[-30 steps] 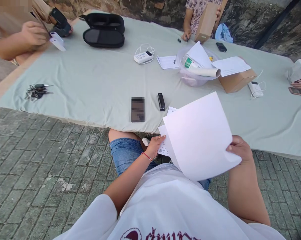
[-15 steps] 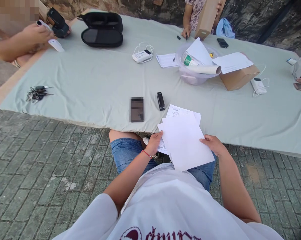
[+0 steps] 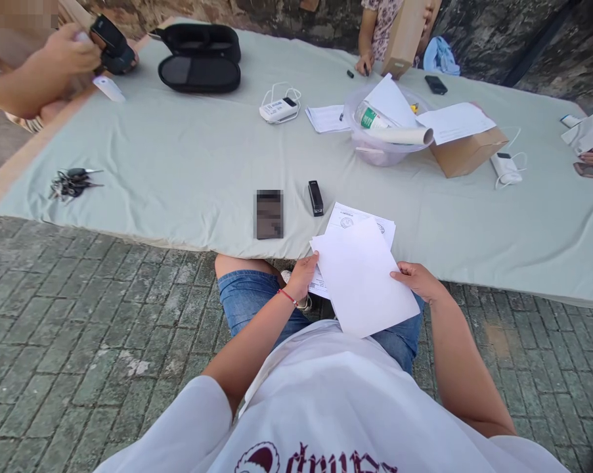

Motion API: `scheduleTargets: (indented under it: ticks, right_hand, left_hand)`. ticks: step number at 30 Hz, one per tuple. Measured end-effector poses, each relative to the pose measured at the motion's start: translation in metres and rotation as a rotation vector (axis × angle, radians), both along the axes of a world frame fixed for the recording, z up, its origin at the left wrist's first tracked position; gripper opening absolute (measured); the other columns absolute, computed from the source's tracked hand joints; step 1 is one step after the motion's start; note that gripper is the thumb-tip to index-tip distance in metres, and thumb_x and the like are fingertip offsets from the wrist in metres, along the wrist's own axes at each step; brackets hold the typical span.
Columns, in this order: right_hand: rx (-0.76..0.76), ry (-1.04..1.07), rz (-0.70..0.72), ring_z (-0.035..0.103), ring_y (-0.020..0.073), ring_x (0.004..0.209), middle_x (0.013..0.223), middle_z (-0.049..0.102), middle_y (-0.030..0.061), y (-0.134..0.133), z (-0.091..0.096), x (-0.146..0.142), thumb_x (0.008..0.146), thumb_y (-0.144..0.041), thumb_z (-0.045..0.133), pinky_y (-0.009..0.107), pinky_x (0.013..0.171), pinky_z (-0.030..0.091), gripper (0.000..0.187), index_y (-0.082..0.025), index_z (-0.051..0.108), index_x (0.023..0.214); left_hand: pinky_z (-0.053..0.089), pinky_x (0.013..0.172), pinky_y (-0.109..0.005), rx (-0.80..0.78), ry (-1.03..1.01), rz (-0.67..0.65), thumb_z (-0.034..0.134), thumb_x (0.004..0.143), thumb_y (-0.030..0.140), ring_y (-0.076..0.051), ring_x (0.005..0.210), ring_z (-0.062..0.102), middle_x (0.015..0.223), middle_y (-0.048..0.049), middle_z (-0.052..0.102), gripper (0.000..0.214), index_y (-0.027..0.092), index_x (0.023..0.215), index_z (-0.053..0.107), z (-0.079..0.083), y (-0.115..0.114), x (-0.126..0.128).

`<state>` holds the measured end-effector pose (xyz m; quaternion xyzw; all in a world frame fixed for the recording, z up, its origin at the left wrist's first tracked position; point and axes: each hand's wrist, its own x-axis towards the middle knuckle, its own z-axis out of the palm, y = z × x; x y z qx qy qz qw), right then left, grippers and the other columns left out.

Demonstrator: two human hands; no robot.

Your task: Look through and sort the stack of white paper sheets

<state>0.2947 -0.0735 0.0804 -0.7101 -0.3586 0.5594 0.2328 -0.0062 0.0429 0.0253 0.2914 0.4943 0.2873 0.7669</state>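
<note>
Loose white paper sheets (image 3: pixel 368 282) are held over my lap at the table's near edge. My left hand (image 3: pixel 303 276) pinches their left edge, thumb on top. On the right edge, my right hand (image 3: pixel 417 279) is closed with its thumb over the paper. The top sheet is blank on the side facing me. Beneath it, a printed sheet with round stamps (image 3: pixel 346 220) sticks out at the far side and rests on the tablecloth. A black stapler (image 3: pixel 315 198) lies just beyond the papers. Left of it is a dark, blurred flat object (image 3: pixel 269 215).
A cloth-covered table (image 3: pixel 178 177) spans the view. On it are keys (image 3: pixel 73 184), an open black case (image 3: pixel 200 66), a white corded device (image 3: pixel 280 110), a plastic basin (image 3: pixel 382 154), and a cardboard box (image 3: pixel 466 154). Other people's hands (image 3: pixel 74 49) work at the far side and right.
The top sheet has shifted slightly left in my hands, and more of the stamped sheet shows. At the far left, another person's hand has moved up, away from the white object on the table.
</note>
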Motion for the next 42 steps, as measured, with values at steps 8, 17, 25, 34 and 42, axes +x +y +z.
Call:
scheduleTargets:
  ticks: [8, 17, 25, 34, 42]
  right_hand:
    - [0.001, -0.038, 0.033, 0.064, 0.0196, 0.074, 0.081, 0.071, 0.0009, 0.005, 0.004, -0.003, 0.074, -0.049, 0.069, 0.027, 0.063, 0.048, 0.032, -0.020, 0.069, 0.088]
    - [-0.005, -0.157, -0.010, 0.064, 0.0211, 0.077, 0.088, 0.072, 0.0036, 0.005, -0.004, -0.002, 0.078, -0.052, 0.064, 0.029, 0.064, 0.047, 0.034, -0.021, 0.067, 0.091]
    - [-0.058, -0.699, -0.006, 0.062, 0.0236, 0.080, 0.084, 0.070, 0.0078, -0.032, -0.022, 0.001, 0.089, -0.052, 0.045, 0.033, 0.071, 0.043, 0.036, -0.023, 0.067, 0.086]
    - [0.063, -0.036, -0.247, 0.064, 0.0198, 0.090, 0.100, 0.071, 0.0027, -0.057, -0.046, -0.014, 0.077, -0.060, 0.063, 0.030, 0.077, 0.050, 0.048, -0.023, 0.066, 0.107]
    - [0.050, 0.069, -0.354, 0.066, 0.0210, 0.072, 0.084, 0.074, 0.0027, -0.058, -0.034, -0.014, 0.067, -0.059, 0.074, 0.033, 0.064, 0.052, 0.047, -0.020, 0.068, 0.092]
  left_hand:
    - [0.055, 0.062, -0.035, -0.030, -0.079, -0.021, 0.083, 0.062, 0.048, -0.023, 0.064, 0.069, 0.073, -0.0098, 0.074, 0.043, 0.012, 0.078, 0.067, 0.000, -0.002, 0.000]
    - [0.054, 0.062, -0.035, -0.024, -0.069, -0.042, 0.085, 0.058, 0.047, -0.023, 0.064, 0.068, 0.073, -0.0099, 0.074, 0.044, 0.012, 0.077, 0.067, -0.004, -0.002, -0.003]
    - [0.056, 0.066, -0.036, -0.033, -0.104, -0.057, 0.085, 0.061, 0.045, -0.024, 0.068, 0.070, 0.077, -0.0110, 0.075, 0.044, 0.011, 0.084, 0.070, -0.010, -0.001, -0.005]
    - [0.054, 0.066, -0.035, -0.037, -0.125, -0.054, 0.085, 0.061, 0.044, -0.022, 0.067, 0.068, 0.078, -0.0108, 0.074, 0.042, 0.011, 0.083, 0.070, -0.009, -0.003, -0.006]
    - [0.051, 0.065, -0.031, -0.006, -0.139, 0.008, 0.075, 0.068, 0.053, -0.020, 0.068, 0.066, 0.075, -0.0080, 0.072, 0.043, 0.012, 0.080, 0.070, 0.003, -0.008, -0.005]
